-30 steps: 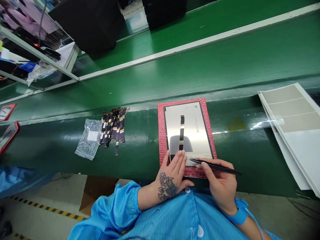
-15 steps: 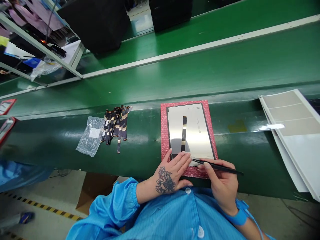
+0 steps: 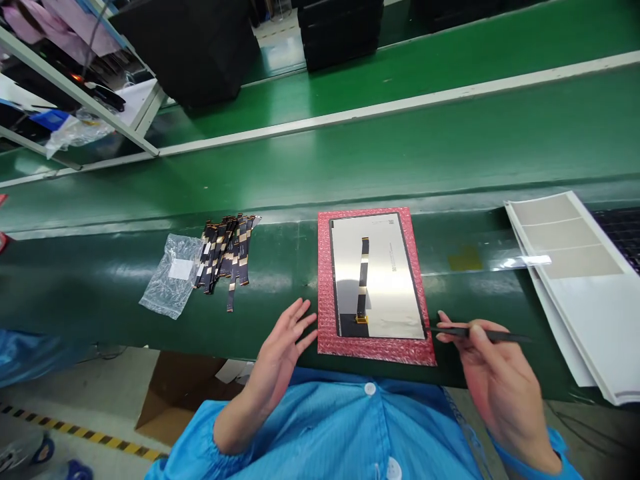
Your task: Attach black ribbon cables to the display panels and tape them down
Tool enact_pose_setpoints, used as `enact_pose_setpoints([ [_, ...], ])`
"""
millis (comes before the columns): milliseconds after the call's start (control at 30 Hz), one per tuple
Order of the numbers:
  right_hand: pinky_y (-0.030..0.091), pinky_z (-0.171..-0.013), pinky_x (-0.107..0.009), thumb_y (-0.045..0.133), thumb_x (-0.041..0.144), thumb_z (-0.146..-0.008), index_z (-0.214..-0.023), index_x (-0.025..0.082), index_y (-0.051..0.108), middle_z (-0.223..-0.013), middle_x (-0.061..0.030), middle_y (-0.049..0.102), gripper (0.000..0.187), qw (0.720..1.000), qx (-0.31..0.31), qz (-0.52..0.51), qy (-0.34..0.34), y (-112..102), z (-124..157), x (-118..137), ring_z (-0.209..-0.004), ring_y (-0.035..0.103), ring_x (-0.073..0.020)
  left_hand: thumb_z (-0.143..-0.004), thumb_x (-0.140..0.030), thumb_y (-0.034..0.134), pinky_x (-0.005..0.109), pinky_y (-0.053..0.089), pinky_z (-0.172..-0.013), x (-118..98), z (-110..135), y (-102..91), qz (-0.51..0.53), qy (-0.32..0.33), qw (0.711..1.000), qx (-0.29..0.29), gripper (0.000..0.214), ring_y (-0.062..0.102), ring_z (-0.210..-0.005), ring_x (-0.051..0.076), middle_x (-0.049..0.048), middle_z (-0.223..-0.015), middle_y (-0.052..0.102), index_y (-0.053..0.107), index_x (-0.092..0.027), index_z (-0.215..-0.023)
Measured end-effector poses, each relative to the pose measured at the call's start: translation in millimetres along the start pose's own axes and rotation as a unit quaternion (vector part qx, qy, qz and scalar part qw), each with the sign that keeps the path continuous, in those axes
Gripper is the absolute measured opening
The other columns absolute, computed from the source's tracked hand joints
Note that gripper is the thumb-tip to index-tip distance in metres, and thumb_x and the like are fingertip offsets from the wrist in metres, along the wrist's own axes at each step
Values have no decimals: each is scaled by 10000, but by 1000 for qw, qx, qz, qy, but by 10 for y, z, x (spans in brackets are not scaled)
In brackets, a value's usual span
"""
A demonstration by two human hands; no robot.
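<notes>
A display panel (image 3: 385, 287) with a silvery back and dark border lies on a pink bubble-wrap sheet (image 3: 327, 280) in front of me. One black flex cable (image 3: 364, 263) with gold bands runs up the panel from an orange connector (image 3: 361, 319) near its lower left. My left hand (image 3: 285, 343) is open, its spread fingers at the left edge of the pink sheet, with nothing in them. Right of the panel, my right hand (image 3: 495, 373) grips black tweezers (image 3: 493, 335), whose tips point left toward the panel's lower right corner.
A heap of similar flex cables (image 3: 225, 250) lies to the left, beside a clear plastic bag (image 3: 173, 273) with a white label. White boards (image 3: 585, 287) are stacked at the right. Black bins (image 3: 340, 33) stand beyond the green bench (image 3: 280, 173). A cardboard box (image 3: 175, 393) sits below the bench edge.
My left hand has lifted off the panel and moved left, uncovering the cable's lower end and the orange connector. My right hand with the tweezers has drawn away to the right.
</notes>
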State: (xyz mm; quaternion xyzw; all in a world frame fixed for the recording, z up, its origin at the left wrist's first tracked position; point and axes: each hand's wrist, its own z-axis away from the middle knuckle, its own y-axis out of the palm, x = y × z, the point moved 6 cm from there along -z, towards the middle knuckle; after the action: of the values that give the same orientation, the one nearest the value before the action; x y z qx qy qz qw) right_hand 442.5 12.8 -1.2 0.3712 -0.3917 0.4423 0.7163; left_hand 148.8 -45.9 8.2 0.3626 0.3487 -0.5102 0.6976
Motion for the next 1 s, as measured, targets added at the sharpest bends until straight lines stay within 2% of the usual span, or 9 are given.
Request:
enact_pose_setpoints([
  [67, 569, -756, -255, 815, 500, -603, -763, 220, 593, -703, -13, 693, 391, 998, 32, -2, 56, 87, 8, -67, -845, 683, -193, -847, -376, 592, 438, 453, -993, 4, 18, 102, 106, -92, 990, 21, 522, 477, -1275, 299, 105, -1474, 405, 488, -235, -1338],
  [133, 567, -660, -224, 823, 479, -602, -762, 217, 598, -740, -8, 686, 380, 995, 49, -10, 86, 162, 26, -92, -766, 666, -169, -781, -340, 687, 417, 469, -941, -18, -10, 211, 131, -133, 982, 36, 532, 536, -1201, 303, 114, -1400, 495, 551, -218, -1281],
  [233, 557, -607, -206, 835, 479, -580, -746, 215, 607, -735, 0, 674, 386, 993, 55, -19, 98, 234, 47, -70, -632, 618, -129, -715, -313, 761, 394, 462, -920, -49, -103, 343, 122, -142, 979, 77, 535, 599, -1100, 291, 122, -1211, 638, 608, -178, -1209],
  [367, 538, -536, -227, 807, 513, -611, -765, 225, 598, -749, -12, 674, 388, 988, 95, -12, 120, 384, 99, -47, -595, 597, -142, -697, -307, 781, 392, 422, -996, -70, -228, 402, 90, -116, 983, 111, 509, 611, -1090, 272, 101, -1118, 688, 639, -159, -1163],
  [533, 531, -562, -228, 785, 522, -653, -806, 207, 602, -781, -33, 676, 395, 984, 137, 8, 116, 578, 166, -18, -617, 594, -138, -669, -334, 801, 393, 449, -975, -71, -391, 324, 56, -86, 993, 62, 535, 609, -1107, 286, 99, -1114, 696, 642, -149, -1145],
  [767, 510, -554, -243, 755, 524, -692, -807, 202, 605, -776, -40, 657, 374, 980, 151, 12, 129, 613, 215, -58, -609, 575, -143, -621, -397, 825, 377, 492, -914, -81, -520, 248, -26, -72, 997, 7, 503, 645, -1027, 289, 87, -1073, 714, 698, -148, -1039],
  [833, 509, -547, -244, 752, 524, -696, -798, 201, 608, -762, -36, 645, 368, 979, 158, 6, 128, 650, 221, -70, -605, 572, -144, -640, -445, 803, 376, 504, -893, -77, -519, 167, 9, -88, 996, -33, 470, 661, -985, 288, 89, -1003, 730, 713, -135, -982],
  [900, 520, -561, -257, 751, 518, -700, -795, 196, 606, -758, -36, 635, 365, 976, 171, -8, 136, 725, 226, -96, -613, 581, -151, -651, -476, 784, 380, 508, -895, -68, -496, 55, 99, -104, 986, -80, 448, 666, -975, 294, 91, -947, 737, 720, -128, -926],
  [1000, 531, -613, -279, 719, 510, -742, -824, 195, 613, -762, -33, 625, 342, 963, 219, -27, 158, 913, 249, -155, -639, 592, -157, -668, -491, 761, 413, 477, -967, -58, -434, -42, 266, -109, 954, -87, 460, 615, -1098, 324, 109, -1011, 723, 714, -131, -951],
])
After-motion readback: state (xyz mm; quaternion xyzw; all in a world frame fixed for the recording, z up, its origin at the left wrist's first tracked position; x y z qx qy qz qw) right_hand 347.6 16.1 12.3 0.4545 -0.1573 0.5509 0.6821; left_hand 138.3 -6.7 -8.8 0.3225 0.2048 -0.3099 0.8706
